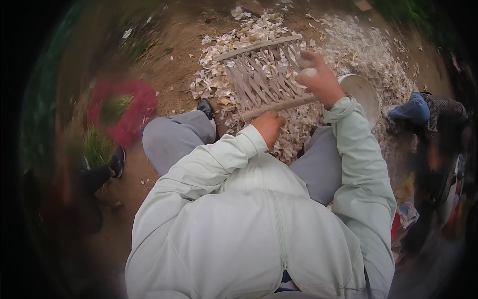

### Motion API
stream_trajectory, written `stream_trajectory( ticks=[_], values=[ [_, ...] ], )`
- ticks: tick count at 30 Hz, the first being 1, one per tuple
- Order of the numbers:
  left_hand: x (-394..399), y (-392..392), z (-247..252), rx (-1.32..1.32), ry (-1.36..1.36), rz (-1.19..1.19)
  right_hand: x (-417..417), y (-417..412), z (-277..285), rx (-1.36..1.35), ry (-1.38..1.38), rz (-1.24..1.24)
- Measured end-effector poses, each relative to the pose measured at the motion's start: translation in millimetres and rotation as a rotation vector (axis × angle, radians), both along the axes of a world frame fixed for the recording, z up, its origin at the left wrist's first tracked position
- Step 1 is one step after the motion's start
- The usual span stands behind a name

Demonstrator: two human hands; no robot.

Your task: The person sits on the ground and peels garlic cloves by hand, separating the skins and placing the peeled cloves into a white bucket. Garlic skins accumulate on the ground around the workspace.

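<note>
Before me lies a wooden frame with criss-crossed strips (257, 80) strung between two rails, like a low stool's seat. Over its right end, my right hand (324, 80) holds whitish round bulbs (308, 72), apparently garlic, between thumb and fingers. My left hand (268, 126) is curled at the frame's near rail (283, 104), close to my lap. Its fingertips are turned away, so whether it grips anything is hidden. Papery, pale skins (213, 74) lie under and around the frame.
Close to my right forearm sits a round metal container (360, 91). A wide heap of skins (358, 45) spreads beyond it. On the left are a red mesh bag (127, 108) and another person's shoe (117, 161). Blue cloth (410, 109) lies at the right, near blurred items.
</note>
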State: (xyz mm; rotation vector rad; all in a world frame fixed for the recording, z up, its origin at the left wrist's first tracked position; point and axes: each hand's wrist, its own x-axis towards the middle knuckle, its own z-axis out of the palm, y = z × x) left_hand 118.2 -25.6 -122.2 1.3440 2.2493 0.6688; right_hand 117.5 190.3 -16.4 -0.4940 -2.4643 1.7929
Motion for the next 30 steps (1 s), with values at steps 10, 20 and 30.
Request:
stream_trajectory(
  ticks=[10,20,30],
  values=[
    [-70.6,-56.7,118.1,-0.014,-0.078,-0.064,-46.8,-80.5,-87.3,0.872,-0.073,0.334],
    [-130.5,-45.4,88.3,-0.015,-0.294,0.175,-47.9,-98.6,-119.8,0.967,-0.041,0.296],
    [-165.3,-43.3,60.7,0.157,-0.318,0.487,-52.8,-98.0,-69.2,0.855,0.226,0.297]
  ],
)
